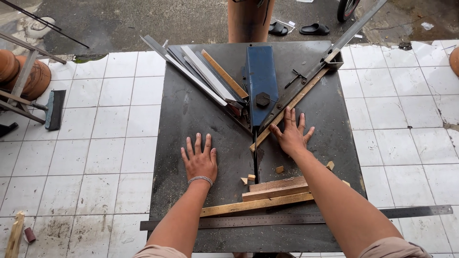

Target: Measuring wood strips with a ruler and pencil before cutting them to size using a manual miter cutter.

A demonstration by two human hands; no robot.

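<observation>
My left hand (200, 160) lies flat, fingers spread, on the dark metal saw table (191, 119), holding nothing. My right hand (291, 133) rests with fingers spread on a long thin wooden strip (306, 90) that runs diagonally along a metal fence toward the blade slot. A blue blade guard (261, 79) stands in the table's middle, just left of my right hand. Short wooden strips (267, 193) lie stacked near the front edge, between my forearms. Small wood offcuts (279, 169) are scattered by the slot.
A long steel ruler (267, 220) lies across the table's front edge. Several metal and wood bars (203, 71) fan out at the back left. White floor tiles (95, 143) surround the table. Clay pots (24, 71) and a brush (55, 109) sit at the left; sandals (313, 29) lie beyond.
</observation>
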